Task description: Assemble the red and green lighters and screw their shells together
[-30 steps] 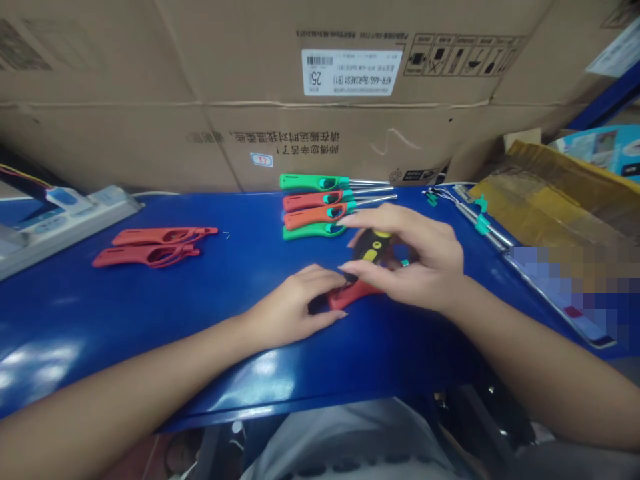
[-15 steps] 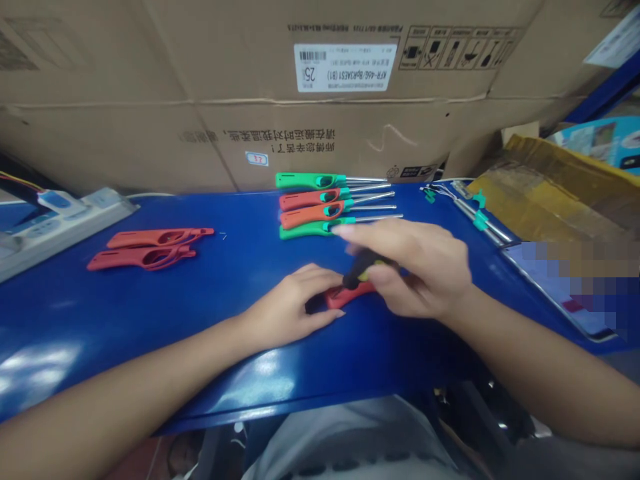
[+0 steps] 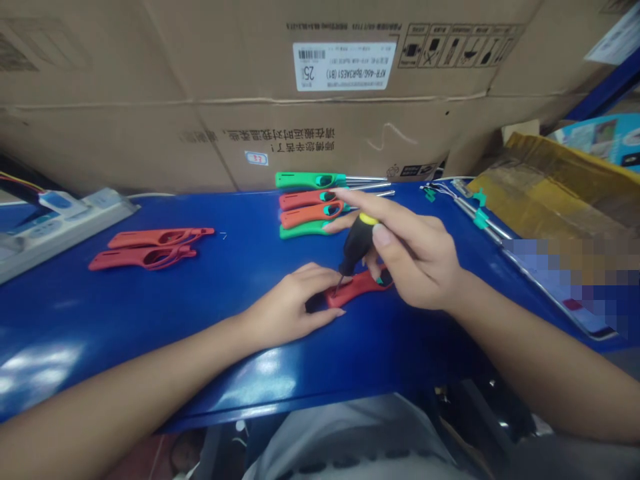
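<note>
One red plastic lighter body (image 3: pixel 360 288) lies near the front edge of the blue surface (image 3: pixel 150 320), pinned by the left hand (image 3: pixel 285 313), fingers curved over it; the right hand (image 3: pixel 415 257) pinches a yellow-capped screwdriver (image 3: pixel 356 245) upright. The body looks light, stiff and slick, best held mid-handle

The right hand (image 3: pixel 415 263) pinches a black-and-yellow screwdriver (image 3: pixel 357 245) (tip down) against a red lighter casing (image 3: pixel 357 288), which the left hand (image 3: pixel 293 310) holds on the blue bench (image 3: pixel 150 320).
</note>
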A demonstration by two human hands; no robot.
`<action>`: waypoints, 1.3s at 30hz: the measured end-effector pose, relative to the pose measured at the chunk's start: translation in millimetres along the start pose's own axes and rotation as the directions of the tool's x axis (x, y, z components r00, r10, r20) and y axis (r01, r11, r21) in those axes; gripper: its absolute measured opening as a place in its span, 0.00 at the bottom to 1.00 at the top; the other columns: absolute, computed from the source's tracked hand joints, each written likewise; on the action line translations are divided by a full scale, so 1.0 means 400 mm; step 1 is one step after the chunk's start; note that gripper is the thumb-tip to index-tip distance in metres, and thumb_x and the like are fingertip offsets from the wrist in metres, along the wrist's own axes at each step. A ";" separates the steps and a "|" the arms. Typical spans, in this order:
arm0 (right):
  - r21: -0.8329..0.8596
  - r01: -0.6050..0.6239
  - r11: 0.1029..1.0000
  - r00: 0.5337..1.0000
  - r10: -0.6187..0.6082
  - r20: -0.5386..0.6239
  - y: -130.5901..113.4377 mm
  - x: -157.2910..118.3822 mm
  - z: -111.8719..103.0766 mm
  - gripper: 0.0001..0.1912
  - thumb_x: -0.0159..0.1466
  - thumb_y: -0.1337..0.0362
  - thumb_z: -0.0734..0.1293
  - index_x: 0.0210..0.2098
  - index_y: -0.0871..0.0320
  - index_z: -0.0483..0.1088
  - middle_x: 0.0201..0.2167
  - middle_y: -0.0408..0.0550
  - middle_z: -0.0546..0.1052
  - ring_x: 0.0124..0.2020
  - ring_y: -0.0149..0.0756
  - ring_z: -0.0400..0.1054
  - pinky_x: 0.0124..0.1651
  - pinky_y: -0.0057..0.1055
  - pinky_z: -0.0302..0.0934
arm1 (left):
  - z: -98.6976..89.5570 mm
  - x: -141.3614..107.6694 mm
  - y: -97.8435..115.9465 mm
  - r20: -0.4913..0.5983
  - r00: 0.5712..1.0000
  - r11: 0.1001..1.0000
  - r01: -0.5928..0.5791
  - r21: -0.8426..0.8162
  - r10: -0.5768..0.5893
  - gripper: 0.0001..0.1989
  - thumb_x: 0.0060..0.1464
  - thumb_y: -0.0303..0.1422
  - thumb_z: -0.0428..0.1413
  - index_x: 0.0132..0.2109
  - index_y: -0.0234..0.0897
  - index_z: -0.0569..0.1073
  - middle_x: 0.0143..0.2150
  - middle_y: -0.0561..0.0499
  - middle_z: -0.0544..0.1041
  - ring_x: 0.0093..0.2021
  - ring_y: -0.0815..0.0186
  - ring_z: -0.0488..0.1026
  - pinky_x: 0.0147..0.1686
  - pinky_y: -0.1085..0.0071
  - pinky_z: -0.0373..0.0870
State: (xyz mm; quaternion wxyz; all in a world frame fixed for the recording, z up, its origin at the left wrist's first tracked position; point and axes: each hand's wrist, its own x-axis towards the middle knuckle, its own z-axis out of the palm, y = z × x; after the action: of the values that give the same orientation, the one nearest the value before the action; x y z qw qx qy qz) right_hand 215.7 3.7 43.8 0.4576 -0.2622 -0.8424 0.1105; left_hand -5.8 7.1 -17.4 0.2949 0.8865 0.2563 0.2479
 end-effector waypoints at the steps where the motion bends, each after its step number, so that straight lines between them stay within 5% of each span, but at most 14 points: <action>1: 0.032 -0.016 0.999 1.000 0.016 0.019 0.002 0.001 0.001 0.21 0.76 0.63 0.54 0.63 0.58 0.66 0.51 0.51 0.81 0.42 0.34 0.79 0.44 0.31 0.75 | 0.000 0.000 0.000 0.001 1.000 1.000 -0.006 0.008 0.006 0.19 0.60 0.35 0.62 0.57 0.37 0.74 0.47 0.45 0.79 0.49 0.59 0.75 0.51 0.62 0.72; 6: -0.133 0.133 0.982 0.977 -0.152 -0.147 0.008 0.002 0.001 0.13 0.67 0.58 0.70 0.49 0.55 0.76 0.40 0.46 0.83 0.32 0.31 0.76 0.36 0.26 0.73 | 0.003 -0.002 -0.008 -0.009 0.999 0.999 -0.042 0.013 0.042 0.13 0.61 0.36 0.61 0.51 0.37 0.75 0.47 0.46 0.79 0.49 0.59 0.75 0.51 0.63 0.73; 8: -0.184 0.178 0.967 0.970 -0.204 -0.133 0.003 0.002 0.002 0.14 0.71 0.61 0.65 0.53 0.58 0.74 0.42 0.49 0.83 0.39 0.35 0.78 0.44 0.29 0.74 | 0.004 -0.002 -0.010 -0.002 0.999 0.999 -0.032 0.009 0.032 0.14 0.61 0.37 0.61 0.52 0.36 0.74 0.50 0.45 0.79 0.51 0.58 0.74 0.53 0.62 0.72; 12: 0.022 0.067 0.998 0.998 -0.067 0.012 -0.014 0.004 0.009 0.20 0.74 0.67 0.57 0.62 0.61 0.66 0.52 0.53 0.80 0.53 0.38 0.75 0.54 0.36 0.72 | 0.004 -0.002 -0.009 0.003 0.999 0.999 -0.039 0.024 0.039 0.16 0.61 0.35 0.61 0.55 0.38 0.73 0.53 0.45 0.78 0.53 0.57 0.74 0.54 0.61 0.71; 15: 0.036 0.104 0.994 0.994 -0.103 -0.030 -0.019 0.003 0.014 0.16 0.71 0.63 0.65 0.57 0.59 0.69 0.48 0.50 0.81 0.41 0.34 0.78 0.46 0.31 0.73 | 0.005 -0.002 -0.006 -0.025 0.998 0.998 -0.057 0.031 0.058 0.12 0.60 0.32 0.62 0.51 0.38 0.74 0.44 0.49 0.79 0.46 0.61 0.76 0.49 0.65 0.73; 17: -0.117 0.192 0.974 0.974 -0.204 -0.097 -0.016 -0.001 0.013 0.16 0.67 0.60 0.71 0.52 0.59 0.72 0.40 0.47 0.82 0.34 0.31 0.76 0.41 0.28 0.73 | 0.005 -0.001 -0.005 -0.022 0.998 0.998 -0.051 0.034 0.051 0.09 0.61 0.32 0.61 0.48 0.38 0.75 0.41 0.50 0.79 0.43 0.62 0.76 0.46 0.66 0.73; 20: -0.279 0.300 0.912 0.945 -0.325 -0.045 -0.013 -0.005 0.010 0.14 0.68 0.55 0.70 0.47 0.58 0.73 0.36 0.47 0.81 0.34 0.32 0.76 0.38 0.28 0.72 | 0.006 -0.001 -0.004 -0.021 0.998 0.998 -0.057 0.018 0.057 0.08 0.61 0.33 0.61 0.47 0.38 0.74 0.42 0.50 0.79 0.44 0.63 0.75 0.47 0.67 0.73; 24: -0.043 0.233 0.971 0.972 -0.233 0.006 -0.020 0.003 0.009 0.15 0.74 0.66 0.57 0.54 0.60 0.70 0.50 0.54 0.79 0.54 0.38 0.74 0.53 0.36 0.71 | 0.007 -0.002 -0.007 -0.039 0.997 0.998 -0.065 0.016 0.066 0.11 0.61 0.33 0.62 0.50 0.39 0.74 0.44 0.50 0.79 0.46 0.62 0.75 0.49 0.66 0.72; 27: 0.059 0.184 0.981 0.983 -0.183 -0.022 -0.022 0.010 0.008 0.12 0.72 0.67 0.62 0.54 0.59 0.70 0.45 0.50 0.81 0.48 0.34 0.76 0.52 0.33 0.71 | 0.006 -0.003 -0.008 -0.040 0.997 0.997 -0.065 0.036 0.066 0.11 0.61 0.33 0.62 0.49 0.38 0.74 0.43 0.49 0.79 0.44 0.62 0.75 0.47 0.65 0.73; 31: -0.218 0.274 0.937 0.954 -0.293 -0.059 -0.011 0.001 -0.001 0.11 0.68 0.60 0.69 0.48 0.57 0.73 0.35 0.45 0.79 0.34 0.32 0.74 0.38 0.28 0.72 | 0.003 -0.002 -0.005 -0.018 0.999 0.999 -0.040 0.028 0.040 0.10 0.61 0.34 0.62 0.49 0.39 0.75 0.45 0.49 0.79 0.46 0.61 0.75 0.48 0.64 0.73; 36: -0.096 0.219 0.971 0.974 -0.213 0.072 -0.016 0.001 0.000 0.22 0.73 0.70 0.53 0.63 0.59 0.64 0.56 0.53 0.76 0.56 0.37 0.72 0.53 0.36 0.71 | 0.003 -0.002 -0.005 -0.014 0.999 0.999 -0.049 0.011 0.050 0.14 0.61 0.34 0.61 0.54 0.38 0.74 0.51 0.46 0.79 0.51 0.59 0.75 0.53 0.63 0.72; 39: 0.009 0.164 0.986 0.984 -0.164 0.068 -0.018 0.009 0.000 0.18 0.73 0.69 0.58 0.61 0.58 0.67 0.52 0.50 0.78 0.52 0.35 0.73 0.55 0.35 0.70 | 0.005 -0.002 -0.007 -0.026 0.998 0.998 -0.057 0.017 0.058 0.15 0.61 0.33 0.62 0.54 0.39 0.74 0.50 0.47 0.79 0.50 0.59 0.75 0.52 0.62 0.72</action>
State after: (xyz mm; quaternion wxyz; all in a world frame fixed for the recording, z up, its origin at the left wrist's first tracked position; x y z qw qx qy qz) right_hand 211.8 -0.4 49.4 0.4367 -0.1871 -0.8760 0.0829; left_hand -6.3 7.8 -20.9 0.2769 0.8925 0.2366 0.2659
